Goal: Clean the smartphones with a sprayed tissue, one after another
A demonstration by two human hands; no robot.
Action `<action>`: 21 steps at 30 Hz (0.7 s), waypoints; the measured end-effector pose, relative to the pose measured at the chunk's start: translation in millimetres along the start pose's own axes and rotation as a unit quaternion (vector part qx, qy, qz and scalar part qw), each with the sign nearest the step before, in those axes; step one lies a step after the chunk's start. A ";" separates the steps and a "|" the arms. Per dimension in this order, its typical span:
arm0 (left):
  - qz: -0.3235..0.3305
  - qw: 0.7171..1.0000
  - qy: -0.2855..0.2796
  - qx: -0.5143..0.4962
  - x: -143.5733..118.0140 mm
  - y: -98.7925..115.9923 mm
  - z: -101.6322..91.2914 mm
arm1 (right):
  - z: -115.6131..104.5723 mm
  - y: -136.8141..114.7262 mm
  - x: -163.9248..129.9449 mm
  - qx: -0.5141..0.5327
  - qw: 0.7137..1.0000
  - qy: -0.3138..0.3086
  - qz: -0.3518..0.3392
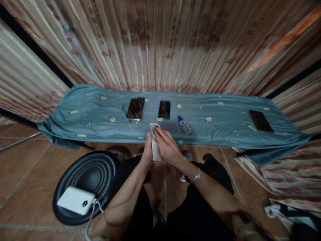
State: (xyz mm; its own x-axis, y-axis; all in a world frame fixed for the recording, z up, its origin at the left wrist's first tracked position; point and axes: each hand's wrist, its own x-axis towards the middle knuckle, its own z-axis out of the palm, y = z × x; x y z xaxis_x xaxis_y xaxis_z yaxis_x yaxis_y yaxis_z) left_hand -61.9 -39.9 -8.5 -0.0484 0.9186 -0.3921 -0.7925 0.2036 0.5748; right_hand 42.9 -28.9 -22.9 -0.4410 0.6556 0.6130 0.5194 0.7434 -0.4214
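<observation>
Between my two hands, just over the front edge of the bench, is a folded white cloth (156, 153). My left hand (147, 153) grips its left side, thumb pointing up. My right hand (168, 146) is closed on its right side, with fingertips pressed on the upper part. Whether something lies inside the folds is hidden. Beyond the hands a small dark rectangular item (164, 109), blurred into blocks, lies on the bench. Right of it rests a small clear bottle with a blue cap (185, 126). Stacked dark phones (134, 109) lie to the left.
A blue-green patterned cloth (220, 124) covers the long bench. Another dark phone (260, 121) lies near its right end. On the tiled floor at left, a white power bank (75, 200) with a cable sits on a black ringed basin (105, 164). Striped curtains (155, 43) hang behind.
</observation>
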 end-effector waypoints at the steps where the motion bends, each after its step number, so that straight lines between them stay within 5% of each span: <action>1: 0.007 1.000 -0.010 0.005 -0.8 -1.7 -0.4 | -0.9 0.7 2.6 -0.003 1.000 -0.001 0.006; 14: 0.049 0.996 0.001 0.069 17.0 -13.9 -27.1 | -10.6 1.5 3.9 -0.028 0.999 -0.022 0.009; 21: 0.054 0.986 -0.013 0.160 10.3 -13.6 -26.4 | -12.4 8.3 12.5 -0.033 0.999 0.006 0.014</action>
State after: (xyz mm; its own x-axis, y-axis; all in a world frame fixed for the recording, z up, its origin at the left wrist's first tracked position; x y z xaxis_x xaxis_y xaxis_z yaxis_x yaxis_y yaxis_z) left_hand -67.7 -42.2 -39.3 -0.1030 0.9484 -0.2998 -0.5509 0.1965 0.8111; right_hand 50.8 -16.2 -10.4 -0.4172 0.6744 0.6092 0.5791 0.7139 -0.3937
